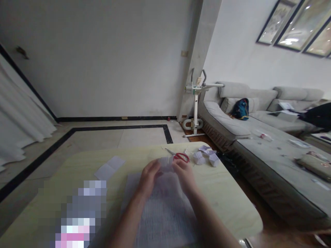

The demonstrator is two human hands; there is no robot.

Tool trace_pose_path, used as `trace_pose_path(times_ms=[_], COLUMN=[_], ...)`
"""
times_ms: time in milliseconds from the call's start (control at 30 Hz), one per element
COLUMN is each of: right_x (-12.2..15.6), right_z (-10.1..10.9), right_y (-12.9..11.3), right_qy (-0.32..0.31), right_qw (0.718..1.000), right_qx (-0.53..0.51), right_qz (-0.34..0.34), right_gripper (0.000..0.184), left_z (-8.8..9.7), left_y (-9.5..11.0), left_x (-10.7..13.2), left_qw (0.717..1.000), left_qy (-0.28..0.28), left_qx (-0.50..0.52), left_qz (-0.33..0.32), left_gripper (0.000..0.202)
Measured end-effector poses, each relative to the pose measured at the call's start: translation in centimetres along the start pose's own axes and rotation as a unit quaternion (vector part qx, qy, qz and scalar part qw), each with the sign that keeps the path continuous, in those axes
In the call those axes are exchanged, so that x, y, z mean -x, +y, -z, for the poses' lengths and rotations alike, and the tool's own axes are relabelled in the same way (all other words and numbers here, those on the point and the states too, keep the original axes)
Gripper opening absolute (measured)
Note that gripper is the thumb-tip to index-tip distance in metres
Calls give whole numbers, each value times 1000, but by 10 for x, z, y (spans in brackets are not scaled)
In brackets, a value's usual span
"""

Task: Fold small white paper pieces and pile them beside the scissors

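Observation:
Both my hands meet over a small folded piece of white paper (166, 163) near the far middle of the pale table (227, 193). My left hand (148, 177) pinches its left side with curled fingers. My right hand (184, 175) grips its right side. Under my forearms lies a large printed sheet (165, 213). Red-handled scissors (181, 157) lie just beyond my right hand. Several folded white paper shapes (207, 156) sit at the table's far right corner.
A loose white slip (110, 167) lies to the left on the table. A blurred-out patch (80, 213) covers the near left. A grey sofa (258, 137) with a blue bag (241, 109) stands on the right, an exercise bike (196, 103) behind the table.

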State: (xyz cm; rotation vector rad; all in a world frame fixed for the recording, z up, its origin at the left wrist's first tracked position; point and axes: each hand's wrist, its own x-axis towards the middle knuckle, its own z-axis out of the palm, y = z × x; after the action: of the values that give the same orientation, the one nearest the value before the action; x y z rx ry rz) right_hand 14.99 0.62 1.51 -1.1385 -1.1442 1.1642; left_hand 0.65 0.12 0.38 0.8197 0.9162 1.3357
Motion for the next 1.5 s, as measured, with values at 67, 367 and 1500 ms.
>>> trace_pose_path(times_ms=[67, 367, 1500], right_x=[0, -2, -2], right_z=[1, 3, 0], right_y=[1, 8, 22], right_qy=[5, 1, 19], right_qw=[1000, 1000, 953], right_qx=[7, 3, 222], right_qz=[-1, 20, 205], right_gripper=[16, 16, 12], left_z=[0, 0, -4], left_y=[0, -1, -14], left_x=[0, 0, -2], left_qw=[1000, 1000, 998], left_qy=[-4, -13, -47], left_qx=[-1, -15, -26], left_qz=[2, 1, -23], left_gripper=[36, 36, 43])
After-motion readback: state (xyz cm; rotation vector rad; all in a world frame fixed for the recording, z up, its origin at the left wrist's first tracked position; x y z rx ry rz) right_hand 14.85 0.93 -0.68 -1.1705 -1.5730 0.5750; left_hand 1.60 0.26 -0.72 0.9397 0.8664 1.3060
